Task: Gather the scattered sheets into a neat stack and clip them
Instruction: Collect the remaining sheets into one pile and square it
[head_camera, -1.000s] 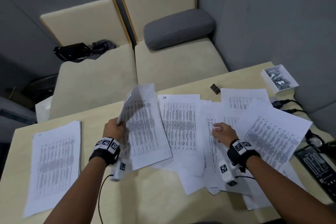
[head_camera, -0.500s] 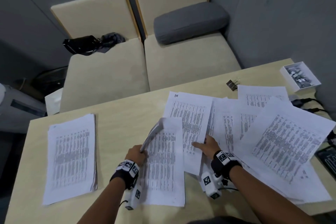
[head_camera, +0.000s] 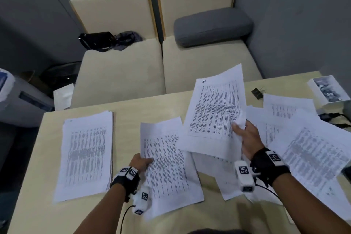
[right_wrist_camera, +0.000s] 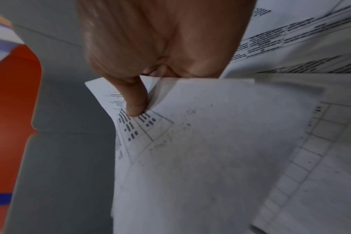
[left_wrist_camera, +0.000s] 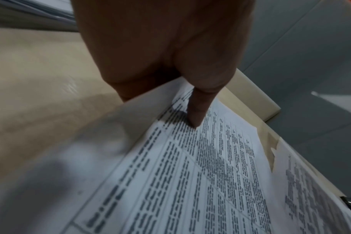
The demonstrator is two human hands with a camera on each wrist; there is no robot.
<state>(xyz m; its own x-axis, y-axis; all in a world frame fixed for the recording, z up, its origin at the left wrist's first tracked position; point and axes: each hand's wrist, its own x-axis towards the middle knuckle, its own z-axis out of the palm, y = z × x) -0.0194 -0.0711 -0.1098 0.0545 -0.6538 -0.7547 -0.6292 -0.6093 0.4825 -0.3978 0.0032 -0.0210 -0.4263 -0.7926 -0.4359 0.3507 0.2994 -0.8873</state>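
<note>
Printed sheets lie scattered over the right half of the wooden table [head_camera: 148, 106]. My left hand [head_camera: 141, 161] pinches the left edge of one sheet [head_camera: 169, 165] lying near the front; in the left wrist view the thumb [left_wrist_camera: 196, 114] lies on top of that sheet [left_wrist_camera: 190, 182]. My right hand [head_camera: 244, 133] holds a second sheet [head_camera: 214, 112] lifted and tilted above the table, thumb [right_wrist_camera: 134, 101] on its printed face [right_wrist_camera: 200, 150]. A neat stack [head_camera: 85, 154] lies at the left. A black binder clip [head_camera: 257, 92] sits at the back.
A white box of clips [head_camera: 327, 89] stands at the table's back right corner, with black cables [head_camera: 334, 118] beside it. Behind the table are two beige seats [head_camera: 121, 74], a grey cushion [head_camera: 212, 25] and a black bag [head_camera: 96, 40].
My right hand went from pressing the spread sheets to lifting one up and leftward. My left hand has laid its sheet flatter near the front, still pinching its edge.
</note>
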